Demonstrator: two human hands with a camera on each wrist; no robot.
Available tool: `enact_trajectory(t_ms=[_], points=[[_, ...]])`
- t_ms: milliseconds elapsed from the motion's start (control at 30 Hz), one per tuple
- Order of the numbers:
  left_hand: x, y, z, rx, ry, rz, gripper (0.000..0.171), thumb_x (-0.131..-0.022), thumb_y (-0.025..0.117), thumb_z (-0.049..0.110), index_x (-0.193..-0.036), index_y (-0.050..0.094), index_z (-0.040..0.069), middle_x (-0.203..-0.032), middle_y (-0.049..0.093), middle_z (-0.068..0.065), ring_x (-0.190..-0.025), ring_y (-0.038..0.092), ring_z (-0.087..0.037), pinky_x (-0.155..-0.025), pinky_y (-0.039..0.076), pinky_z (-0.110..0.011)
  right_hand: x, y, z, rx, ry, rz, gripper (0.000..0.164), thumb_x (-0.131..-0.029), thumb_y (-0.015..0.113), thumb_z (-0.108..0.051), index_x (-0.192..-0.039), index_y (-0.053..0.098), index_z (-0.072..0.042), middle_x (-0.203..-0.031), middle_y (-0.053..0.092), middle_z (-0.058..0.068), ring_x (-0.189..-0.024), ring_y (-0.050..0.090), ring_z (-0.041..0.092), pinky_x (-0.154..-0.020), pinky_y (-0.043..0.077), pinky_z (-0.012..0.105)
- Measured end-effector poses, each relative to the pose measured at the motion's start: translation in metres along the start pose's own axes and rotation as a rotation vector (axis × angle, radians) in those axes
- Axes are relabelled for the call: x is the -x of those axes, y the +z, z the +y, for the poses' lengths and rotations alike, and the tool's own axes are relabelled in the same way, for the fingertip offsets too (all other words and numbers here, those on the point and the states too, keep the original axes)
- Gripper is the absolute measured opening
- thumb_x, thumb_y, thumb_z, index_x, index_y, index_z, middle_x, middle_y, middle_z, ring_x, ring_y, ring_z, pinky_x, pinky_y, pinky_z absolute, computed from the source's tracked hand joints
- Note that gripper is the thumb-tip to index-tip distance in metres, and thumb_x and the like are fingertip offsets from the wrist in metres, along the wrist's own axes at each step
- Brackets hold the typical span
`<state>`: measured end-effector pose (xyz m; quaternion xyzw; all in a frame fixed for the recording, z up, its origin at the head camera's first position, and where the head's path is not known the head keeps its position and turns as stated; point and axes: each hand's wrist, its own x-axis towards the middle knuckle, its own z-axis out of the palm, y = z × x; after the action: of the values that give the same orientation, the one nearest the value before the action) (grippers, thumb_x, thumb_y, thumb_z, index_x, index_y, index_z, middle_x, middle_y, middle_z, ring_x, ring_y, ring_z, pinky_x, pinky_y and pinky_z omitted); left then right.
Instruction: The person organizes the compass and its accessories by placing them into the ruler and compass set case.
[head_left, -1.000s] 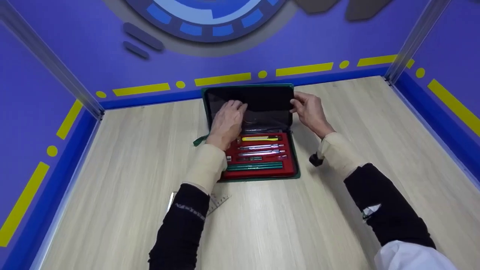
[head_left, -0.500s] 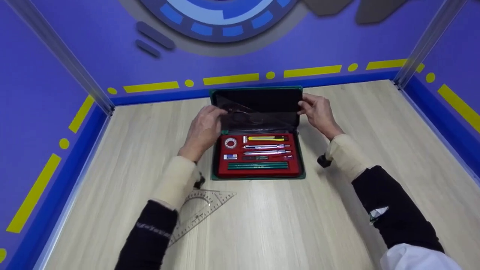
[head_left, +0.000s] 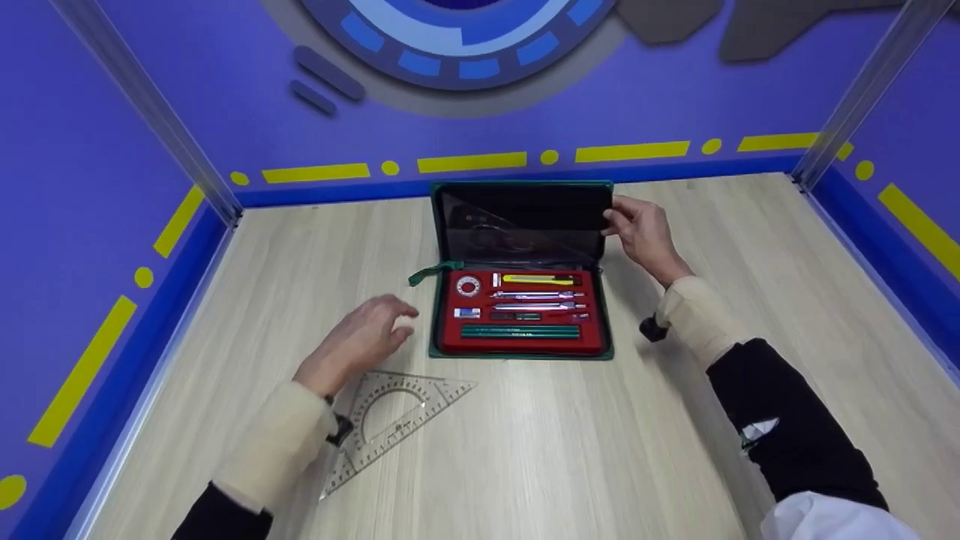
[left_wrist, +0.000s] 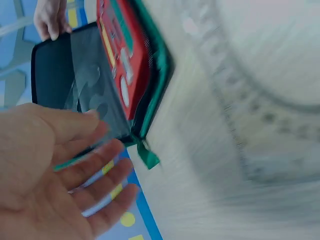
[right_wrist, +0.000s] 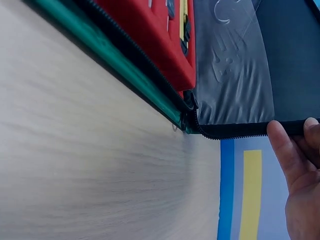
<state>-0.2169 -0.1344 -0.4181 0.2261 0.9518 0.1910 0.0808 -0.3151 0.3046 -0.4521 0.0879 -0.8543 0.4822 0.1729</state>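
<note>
A green zip case (head_left: 433,315) stands unfolded on the table, its black lid (head_left: 570,206) upright at the back. At the lid's right edge my right hand (head_left: 641,232) pinches the rim, thumb in front, as the right wrist view shows. My left hand (head_left: 358,339) hovers left of the case with fingers spread, holding nothing. Just below it lies a clear set square (head_left: 401,433) with a protractor cut-out. The red tray (head_left: 525,346) holds green pencils (head_left: 520,331), a yellow utility knife (head_left: 538,280), silver compasses (head_left: 538,306), an eraser (head_left: 466,313) and a round white piece (head_left: 469,286).
The lid has a clear plastic pocket (right_wrist: 232,70) with curved outlines showing in it. A green strap (head_left: 427,275) sticks out at the case's left. Blue walls (head_left: 450,135) with yellow marks enclose the wooden table (head_left: 570,435) at the back and sides.
My left hand has withdrawn from the lid's pocket down and left, uncovering the tray's left part and the set square. My right hand keeps its grip on the lid.
</note>
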Motion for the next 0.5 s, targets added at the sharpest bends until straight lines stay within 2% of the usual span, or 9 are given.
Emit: enact_trajectory(t_ms=[167, 267, 367, 500], points=[[0.030, 0.011, 0.005, -0.022, -0.151, -0.156, 0.055, -0.098, 0.073, 0.029, -0.143, 0.057, 0.002, -0.150, 0.048, -0.019, -0.138, 0.047, -0.034, -0.114, 0.041, -0.051, 0.001, 0.001, 0.000, 0.004, 0.014, 0.003, 0.022, -0.106, 0.056, -0.003, -0.120, 0.073, 0.001, -0.106, 0.074, 0.021, -0.083, 0.075, 0.028, -0.070, 0.057, 0.016], [0.047, 0.017, 0.007, -0.052, -0.223, -0.225, 0.072, -0.093, 0.079, 0.036, -0.150, 0.050, 0.004, -0.157, 0.039, -0.022, -0.142, 0.040, -0.038, -0.115, 0.037, -0.058, 0.001, 0.000, 0.000, 0.001, 0.016, 0.008, 0.021, -0.106, 0.056, -0.002, -0.118, 0.073, 0.001, -0.104, 0.074, 0.020, -0.083, 0.075, 0.030, -0.069, 0.057, 0.016], [0.061, 0.023, 0.007, -0.070, -0.256, -0.254, 0.082, -0.088, 0.083, 0.041, -0.152, 0.047, 0.003, -0.157, 0.037, -0.023, -0.143, 0.038, -0.040, -0.113, 0.037, -0.061, 0.001, -0.001, -0.001, -0.016, 0.024, 0.007, 0.021, -0.106, 0.057, -0.002, -0.117, 0.074, 0.002, -0.104, 0.074, 0.020, -0.084, 0.074, 0.033, -0.070, 0.058, 0.019], [0.074, 0.032, 0.004, -0.087, -0.244, -0.246, 0.095, -0.079, 0.090, 0.045, -0.151, 0.047, 0.001, -0.156, 0.037, -0.026, -0.143, 0.037, -0.042, -0.111, 0.040, -0.060, 0.000, 0.001, -0.002, -0.030, 0.035, 0.003, 0.022, -0.106, 0.057, -0.002, -0.119, 0.073, 0.001, -0.106, 0.074, 0.020, -0.082, 0.075, 0.028, -0.070, 0.059, 0.019]])
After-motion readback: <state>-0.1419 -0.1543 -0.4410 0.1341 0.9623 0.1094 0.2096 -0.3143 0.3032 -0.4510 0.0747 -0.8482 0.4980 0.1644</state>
